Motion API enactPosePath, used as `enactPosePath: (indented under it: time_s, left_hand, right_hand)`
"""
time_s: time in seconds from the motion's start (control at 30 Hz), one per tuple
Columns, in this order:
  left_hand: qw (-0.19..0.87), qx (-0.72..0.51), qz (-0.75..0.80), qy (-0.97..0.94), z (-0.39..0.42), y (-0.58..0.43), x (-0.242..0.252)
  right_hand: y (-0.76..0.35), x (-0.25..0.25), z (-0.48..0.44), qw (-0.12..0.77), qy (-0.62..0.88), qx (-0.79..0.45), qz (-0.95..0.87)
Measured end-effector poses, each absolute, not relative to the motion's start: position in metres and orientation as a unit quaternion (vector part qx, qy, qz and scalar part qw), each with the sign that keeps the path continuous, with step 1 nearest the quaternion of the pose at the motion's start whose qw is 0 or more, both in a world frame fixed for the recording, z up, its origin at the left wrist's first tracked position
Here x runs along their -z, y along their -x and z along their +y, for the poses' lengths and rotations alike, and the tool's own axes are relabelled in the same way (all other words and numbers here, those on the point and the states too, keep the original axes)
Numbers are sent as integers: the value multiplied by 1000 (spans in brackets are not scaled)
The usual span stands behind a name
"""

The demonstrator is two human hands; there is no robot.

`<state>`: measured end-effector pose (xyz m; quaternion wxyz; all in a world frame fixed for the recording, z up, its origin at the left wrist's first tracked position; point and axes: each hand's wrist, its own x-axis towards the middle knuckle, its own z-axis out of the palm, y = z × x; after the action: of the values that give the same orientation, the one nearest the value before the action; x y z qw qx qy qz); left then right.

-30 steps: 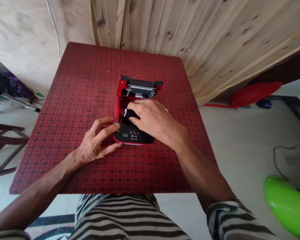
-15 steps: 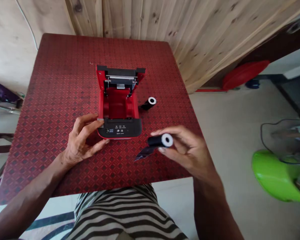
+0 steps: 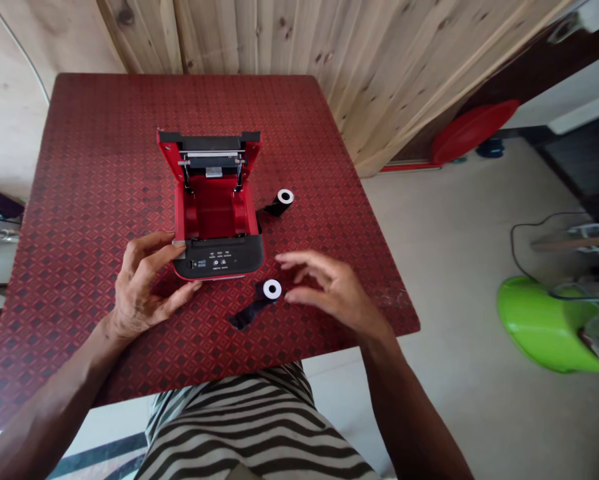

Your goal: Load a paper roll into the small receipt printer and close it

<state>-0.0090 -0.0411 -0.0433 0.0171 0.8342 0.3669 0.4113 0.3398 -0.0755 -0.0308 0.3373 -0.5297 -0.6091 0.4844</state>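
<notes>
A red and black label printer (image 3: 219, 257) stands on the table with its lid (image 3: 212, 150) raised, and its red inner bay shows no roll. My left hand (image 3: 144, 283) grips the printer's front left corner, fingers on top and thumb against the front edge. In front of the printer lies a black roll (image 3: 272, 289) with a white end, its loose black strip trailing to the left. Just right of that roll is my right hand (image 3: 329, 287), fingers apart and nothing held. A second black roll (image 3: 282, 202) rests beside the printer's right side.
The table (image 3: 104, 133) has a red patterned top, and its far edge meets a wooden plank wall (image 3: 259, 40). Off to the right, a green plastic stool or tub (image 3: 534, 327) stands on the floor. A red round object (image 3: 474, 133) leans at the back right.
My right hand has put the black roll down on the table and let go of it. My left hand keeps its hold on the printer. The view has shifted slightly.
</notes>
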Motion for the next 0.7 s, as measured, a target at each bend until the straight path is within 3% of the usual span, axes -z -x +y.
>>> enactPosePath:
  time_s: [0.13,0.43,0.57,0.7]
  left_hand:
    - [18,-408,365,-836,-41,9,42]
    - [14,-402,361,-841,-40,10,44]
    - [28,-404,364,-839,-42,9,44]
    - [41,-407,367,-836,-44,8,45]
  right_hand:
    - [-354,51,-25,467,581,-361,-561]
    - [-335,75,42,404,586,-324,-623]
    - [-343,41,20,475,542,-367,-588]
    - [-356,-29,-13,513,392,-435,-628]
